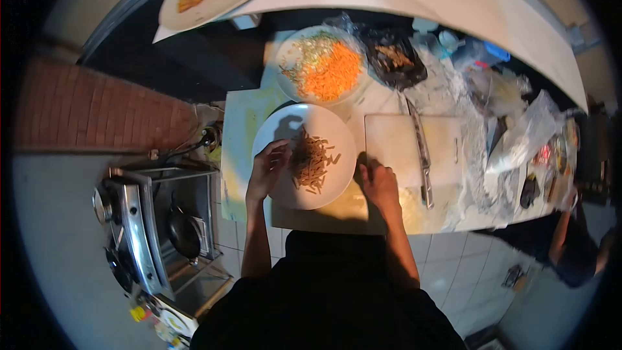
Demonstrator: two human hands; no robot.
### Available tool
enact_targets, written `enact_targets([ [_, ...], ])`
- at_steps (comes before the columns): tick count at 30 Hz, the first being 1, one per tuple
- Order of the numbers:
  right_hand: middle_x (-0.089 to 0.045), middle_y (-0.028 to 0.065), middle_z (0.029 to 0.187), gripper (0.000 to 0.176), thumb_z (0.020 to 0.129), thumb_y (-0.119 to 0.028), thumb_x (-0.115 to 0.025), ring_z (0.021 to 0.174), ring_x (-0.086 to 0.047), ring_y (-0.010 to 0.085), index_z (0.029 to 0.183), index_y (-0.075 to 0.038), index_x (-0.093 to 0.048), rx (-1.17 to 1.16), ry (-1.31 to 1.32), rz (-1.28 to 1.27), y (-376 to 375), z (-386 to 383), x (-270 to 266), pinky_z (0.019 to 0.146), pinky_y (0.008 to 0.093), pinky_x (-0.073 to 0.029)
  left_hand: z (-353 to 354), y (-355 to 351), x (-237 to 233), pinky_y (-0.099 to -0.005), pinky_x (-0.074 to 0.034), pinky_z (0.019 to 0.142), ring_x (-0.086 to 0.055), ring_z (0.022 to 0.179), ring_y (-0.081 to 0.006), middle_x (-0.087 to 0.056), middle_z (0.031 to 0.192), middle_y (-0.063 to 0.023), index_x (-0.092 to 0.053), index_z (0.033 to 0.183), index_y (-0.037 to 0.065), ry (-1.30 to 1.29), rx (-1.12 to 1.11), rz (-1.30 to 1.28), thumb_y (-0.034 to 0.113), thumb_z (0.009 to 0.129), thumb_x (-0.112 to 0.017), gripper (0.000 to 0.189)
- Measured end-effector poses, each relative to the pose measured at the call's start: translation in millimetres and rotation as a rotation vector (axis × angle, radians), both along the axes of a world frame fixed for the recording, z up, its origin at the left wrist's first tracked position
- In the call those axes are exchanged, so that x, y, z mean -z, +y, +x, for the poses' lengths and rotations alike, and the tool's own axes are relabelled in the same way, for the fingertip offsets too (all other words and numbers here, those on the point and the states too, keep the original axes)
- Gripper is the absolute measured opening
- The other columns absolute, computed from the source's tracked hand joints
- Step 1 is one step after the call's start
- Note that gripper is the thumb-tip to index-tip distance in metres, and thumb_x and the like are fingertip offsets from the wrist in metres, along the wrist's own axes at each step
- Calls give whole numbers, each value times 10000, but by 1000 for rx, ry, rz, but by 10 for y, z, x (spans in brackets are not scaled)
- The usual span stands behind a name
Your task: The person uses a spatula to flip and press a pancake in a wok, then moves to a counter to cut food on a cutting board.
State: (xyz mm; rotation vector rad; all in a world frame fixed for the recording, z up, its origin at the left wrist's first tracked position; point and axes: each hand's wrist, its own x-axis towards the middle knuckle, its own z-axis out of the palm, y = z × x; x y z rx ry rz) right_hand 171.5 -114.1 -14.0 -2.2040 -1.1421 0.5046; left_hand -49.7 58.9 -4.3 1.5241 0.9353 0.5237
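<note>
A white plate (340,133) holds a pile of thin brown strips (314,165). My left hand (269,168) is over the plate's left side, fingers bent and apart beside the strips, with nothing visible in them. Just off the plate's right edge, my right hand (381,185) is at the left edge of a pale cutting board (395,136), its fingers curled in and nothing seen in them. A long knife (420,146) lies lengthwise across the board. Behind the plate stands a bowl (285,81) with shredded carrot (334,74) and pale green shreds (314,48).
A black plastic bag (398,68) with brown food sits behind the board. Clear plastic bags (525,139) crowd the table's right side. On a shelf above, a plate (223,0) bears fried pieces. A metal stove (136,227) stands left; another person (576,246) is at far right.
</note>
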Motion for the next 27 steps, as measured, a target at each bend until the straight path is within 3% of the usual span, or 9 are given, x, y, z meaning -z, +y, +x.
enact_targets([
  [3,-598,212,663,199,880,-190,-594,622,-587,413,795,-15,-549,-6,-56,44,-72,527,-138,550,467,-448,194,-180,-109,-231,-495,705,-587,811,-94,-604,878,-29,-585,1183,42,4,-48,115,53,859,-640,329],
  [7,-586,198,643,206,878,-183,-596,633,-598,396,765,-21,-539,-16,-208,93,-340,1097,-232,556,450,-449,576,-464,57,-352,-526,685,-664,756,-229,-668,819,-107,-637,1091,67,425,-173,465,196,819,-680,304],
  [9,-600,191,656,244,878,-232,-601,647,-606,398,753,-29,-548,-38,-228,12,-491,1240,-163,574,464,-461,724,-601,77,-421,-522,700,-652,800,-310,-674,894,-136,-642,1055,81,512,-314,570,220,795,-688,298],
  [13,-631,191,708,313,843,-359,-627,699,-620,410,808,-52,-578,-112,-293,-225,-784,1408,98,633,490,-488,890,-772,113,-446,-505,702,-621,780,-359,-644,887,-152,-646,983,92,573,-456,700,198,783,-679,228],
  [16,-649,212,810,321,813,-360,-651,768,-625,427,905,-58,-590,-103,-261,-331,-881,1376,136,688,499,-500,944,-753,194,-466,-490,708,-603,774,-377,-624,875,-162,-645,953,88,612,-463,811,174,779,-665,195],
  [21,-648,216,812,284,813,-298,-656,770,-627,420,893,-36,-582,-53,-184,-259,-904,1218,-18,682,496,-500,1012,-734,255,-469,-474,746,-593,847,-364,-620,880,-165,-651,906,76,601,-477,741,135,784,-638,136],
  [23,-643,214,795,252,804,-256,-662,756,-625,413,899,-39,-576,9,-163,-150,-894,1136,25,673,493,-501,963,-659,327,-467,-459,784,-586,864,-362,-620,882,-173,-650,885,63,600,-426,969,123,782,-630,121],
  [24,-637,208,780,239,794,-232,-666,743,-619,415,889,-36,-568,22,-203,-113,-891,1116,77,661,490,-498,962,-629,281,-499,-375,935,-581,982,-361,-642,1001,-170,-638,966,45,658,-373,801,139,750,-665,237],
  [27,-634,207,785,215,796,-205,-656,742,-611,423,875,-30,-560,109,-239,-32,-909,1031,179,660,491,-494,981,-619,205,-489,-424,870,-592,940,-351,-642,974,-158,-637,941,64,742,-319,774,125,767,-654,185],
])
